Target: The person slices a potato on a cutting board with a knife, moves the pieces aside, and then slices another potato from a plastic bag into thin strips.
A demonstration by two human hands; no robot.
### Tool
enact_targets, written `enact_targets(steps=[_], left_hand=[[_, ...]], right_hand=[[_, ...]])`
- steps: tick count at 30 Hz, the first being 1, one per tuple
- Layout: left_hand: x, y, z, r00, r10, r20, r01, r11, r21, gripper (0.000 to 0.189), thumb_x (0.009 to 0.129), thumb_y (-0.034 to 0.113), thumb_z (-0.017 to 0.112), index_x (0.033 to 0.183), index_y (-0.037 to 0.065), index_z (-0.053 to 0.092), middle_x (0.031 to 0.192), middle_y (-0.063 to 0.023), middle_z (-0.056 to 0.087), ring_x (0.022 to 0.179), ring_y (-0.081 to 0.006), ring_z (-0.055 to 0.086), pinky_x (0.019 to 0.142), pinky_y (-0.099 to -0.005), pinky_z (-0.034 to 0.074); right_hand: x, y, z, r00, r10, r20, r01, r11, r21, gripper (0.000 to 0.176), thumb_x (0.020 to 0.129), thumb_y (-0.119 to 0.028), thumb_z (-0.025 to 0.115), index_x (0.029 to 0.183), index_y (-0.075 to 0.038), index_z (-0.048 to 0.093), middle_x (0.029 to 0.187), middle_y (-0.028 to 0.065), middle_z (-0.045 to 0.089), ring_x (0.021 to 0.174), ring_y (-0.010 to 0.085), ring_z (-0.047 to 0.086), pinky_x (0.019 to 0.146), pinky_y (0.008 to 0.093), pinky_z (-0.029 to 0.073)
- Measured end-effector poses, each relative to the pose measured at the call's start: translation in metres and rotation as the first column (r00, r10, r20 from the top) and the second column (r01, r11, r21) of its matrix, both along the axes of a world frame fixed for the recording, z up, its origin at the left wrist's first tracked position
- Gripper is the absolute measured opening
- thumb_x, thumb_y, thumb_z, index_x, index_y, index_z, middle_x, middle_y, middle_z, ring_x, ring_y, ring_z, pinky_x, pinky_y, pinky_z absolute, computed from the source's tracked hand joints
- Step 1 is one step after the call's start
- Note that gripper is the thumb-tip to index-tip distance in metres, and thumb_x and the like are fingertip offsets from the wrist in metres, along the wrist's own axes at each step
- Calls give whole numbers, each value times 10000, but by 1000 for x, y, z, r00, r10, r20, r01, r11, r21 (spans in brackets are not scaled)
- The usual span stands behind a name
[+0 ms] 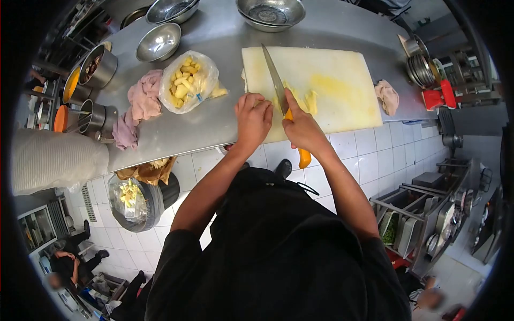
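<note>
My right hand (306,130) grips a kitchen knife (276,79) by its orange handle, with the index finger stretched along the top. The long blade points away from me over the white cutting board (342,67). Just left of the blade, my left hand (253,119) is closed with its fingers curled; whatever they hold is hidden. Pale yellow slices (308,102) lie on the board to the right of the blade. Yellow stains mark the board. A clear plastic bag (184,83) of peeled yellow pieces stands on the steel table left of the board.
Pinkish cloths (144,96) lie beside the bag, and another cloth (386,97) is right of the board. Metal bowls (159,42) stand at the back. A red scale (440,96) sits far right. Below the table edge is a lined bin (150,206) with scraps. Other people sit behind.
</note>
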State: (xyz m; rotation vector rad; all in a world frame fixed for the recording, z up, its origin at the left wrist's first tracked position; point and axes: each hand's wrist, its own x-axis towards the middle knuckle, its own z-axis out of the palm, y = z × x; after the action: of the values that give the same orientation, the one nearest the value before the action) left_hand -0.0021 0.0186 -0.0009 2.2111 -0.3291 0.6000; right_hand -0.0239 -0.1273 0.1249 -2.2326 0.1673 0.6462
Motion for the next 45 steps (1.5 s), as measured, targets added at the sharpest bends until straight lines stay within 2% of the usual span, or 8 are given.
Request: enact_targets(steps=[7, 10, 16, 19, 22, 31, 38, 45], left_hand=[[10, -4, 3, 1000, -7, -1, 7, 999, -39, 101, 833, 70, 761, 931, 57, 780, 1087, -68, 656, 1143, -301, 565, 972, -439, 416], [16, -8, 2, 1000, -7, 10, 8, 998, -62, 96, 816, 56, 762, 910, 55, 779, 1068, -67, 654, 1128, -293, 568, 966, -438, 414], [18, -9, -4, 1000, -18, 18, 19, 998, -61, 91, 797, 53, 773, 887, 56, 781, 1051, -69, 649, 1107, -293, 574, 961, -437, 411], [17, -10, -8, 999, -24, 30, 27, 997, -78, 88, 795, 46, 774, 881, 56, 781, 1041, -70, 647, 1102, -295, 574, 963, -435, 409], [17, -7, -5, 999, -39, 28, 42, 996, -77, 117, 821, 45, 778, 937, 56, 784, 1051, -68, 655, 1100, -294, 572, 967, -425, 416], [14, -8, 3, 998, 3, 64, 5, 991, -137, 150, 850, 66, 780, 1000, 68, 779, 1044, -64, 673, 1096, -291, 586, 967, -411, 424], [18, -5, -6, 997, -58, 52, 57, 998, 9, 154, 840, 80, 784, 994, 73, 778, 1072, -53, 678, 1102, -290, 594, 954, -422, 439], [0, 15, 11, 1000, 0, -26, -5, 979, -205, 144, 849, 40, 756, 990, 52, 779, 1088, -89, 667, 1090, -311, 605, 934, -413, 490]], right_hand=[[-3, 5, -27, 989, 47, 143, -38, 997, -65, 833, 943, -76, 465, 1683, -149, 92, 794, 217, 686, 517, 278, 644, 627, 408, 572], [-3, 6, -26, 996, 44, 82, -39, 998, -56, 861, 921, -66, 513, 1669, -93, 88, 960, 340, 704, 967, 505, 676, 924, 540, 511], [-4, 9, -37, 984, 46, 170, -35, 997, -70, 863, 916, -77, 529, 1667, -97, 104, 971, 336, 708, 987, 517, 671, 923, 553, 511], [13, 9, -43, 974, 47, 221, -37, 998, -50, 856, 919, -82, 515, 1668, -97, 101, 982, 333, 711, 880, 477, 711, 872, 527, 545], [23, 9, -13, 999, 4, 35, -5, 1000, 16, 835, 925, -51, 461, 1674, -124, 99, 1185, 286, 686, 577, 305, 684, 660, 405, 594], [6, 1, 22, 995, 2, -97, -1, 1000, 14, 854, 923, -59, 461, 1684, -161, 87, 1245, 273, 671, 546, 252, 656, 642, 370, 584], [3, -7, 15, 996, -89, 4, 88, 990, 107, 790, 955, -93, 528, 1675, -162, 210, 1038, 180, 682, 535, 213, 608, 595, 353, 565], [-30, -9, -16, 998, -8, 67, -1, 991, 134, 744, 1013, -153, 568, 1672, -192, 225, 935, 190, 678, 594, 246, 633, 625, 382, 557]])
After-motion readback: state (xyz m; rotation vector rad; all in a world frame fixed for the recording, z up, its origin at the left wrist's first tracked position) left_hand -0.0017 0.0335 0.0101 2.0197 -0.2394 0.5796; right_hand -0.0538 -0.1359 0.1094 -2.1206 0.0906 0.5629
